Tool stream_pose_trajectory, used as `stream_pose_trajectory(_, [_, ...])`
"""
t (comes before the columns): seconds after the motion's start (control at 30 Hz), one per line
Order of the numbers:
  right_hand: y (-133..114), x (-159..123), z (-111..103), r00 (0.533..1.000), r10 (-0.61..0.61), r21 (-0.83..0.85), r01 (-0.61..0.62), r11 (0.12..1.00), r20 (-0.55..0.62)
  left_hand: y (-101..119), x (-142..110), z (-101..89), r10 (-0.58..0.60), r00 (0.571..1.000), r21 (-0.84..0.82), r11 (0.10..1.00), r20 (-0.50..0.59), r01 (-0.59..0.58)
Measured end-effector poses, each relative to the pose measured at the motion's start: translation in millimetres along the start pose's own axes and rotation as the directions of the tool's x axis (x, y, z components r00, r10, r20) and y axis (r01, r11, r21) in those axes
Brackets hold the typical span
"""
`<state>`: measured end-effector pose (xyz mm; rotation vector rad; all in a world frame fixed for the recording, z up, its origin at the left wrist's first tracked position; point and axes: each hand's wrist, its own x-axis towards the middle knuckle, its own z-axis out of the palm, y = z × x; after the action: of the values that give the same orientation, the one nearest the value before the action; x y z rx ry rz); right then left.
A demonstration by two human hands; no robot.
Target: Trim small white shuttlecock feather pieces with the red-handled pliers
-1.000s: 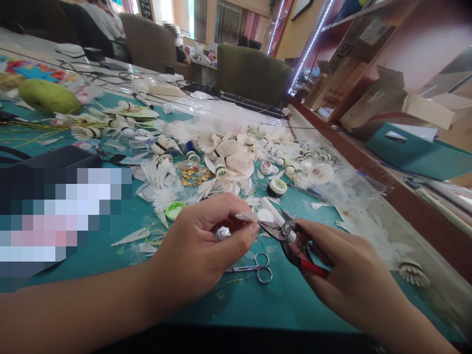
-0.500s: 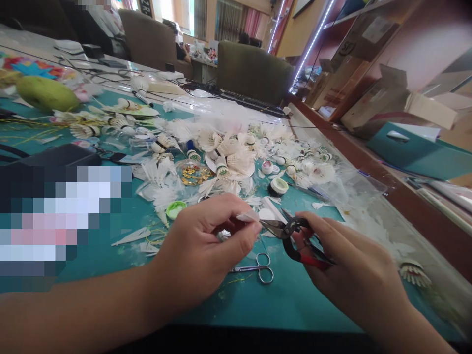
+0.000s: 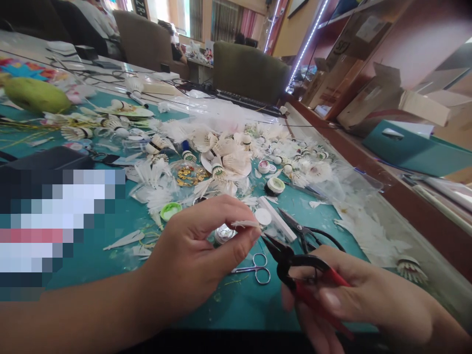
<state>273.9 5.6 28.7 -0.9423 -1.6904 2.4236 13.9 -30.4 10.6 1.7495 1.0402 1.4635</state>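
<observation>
Thumb and forefinger of my left hand [image 3: 206,250] pinch a small white feather piece [image 3: 243,224], its length lying roughly level. My right hand [image 3: 365,295] is wrapped round red-handled pruning shears [image 3: 285,258]. Their dark, pointed tips lie just right of my left fingertips, apart from the feather. Below and between the hands, small silver scissors [image 3: 258,269] rest on the green mat [image 3: 221,312]. A larger pair of black-handled scissors [image 3: 302,230] lies behind the shears. Behind my left fingers sits a shiny silver round container [image 3: 224,233], partly hidden.
Feather shuttlecocks [image 3: 217,167] and loose white feathers pile across the middle. Nearby are an open green pot [image 3: 170,210], a dish of gold pieces [image 3: 188,174] and a dark jar [image 3: 274,186]. A teal file box [image 3: 416,147] and cardboard boxes stand at right.
The shears have come away from the feather, down and to the right, and my right hand has turned over. The black-handled scissors behind now show more. My left hand keeps its pinch.
</observation>
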Motion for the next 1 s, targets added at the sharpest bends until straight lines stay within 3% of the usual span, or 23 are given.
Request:
stream_pose_trajectory(0.23, [12.2, 6.4, -8.8, 0.992, 0.011, 0.229, -0.039, 0.973, 0.122, -1.2, 0.7, 1.4, 0.013, 1.000, -0.071, 0.997, -0.024, -0.015])
stream_pose_trajectory(0.53, [18.7, 11.0, -10.2, 0.989, -0.015, 0.305, -0.032, 0.952, 0.149, -0.5, 2.8, 3.0, 0.002, 1.000, -0.077, 0.997, -0.014, -0.003])
stream_pose_trajectory(1.0, [7.1, 9.3, -13.0, 0.989, 0.016, 0.163, -0.040, 0.986, 0.148, 0.5, 2.3, 1.0, 0.034, 0.999, 0.089, 0.995, 0.038, -0.037])
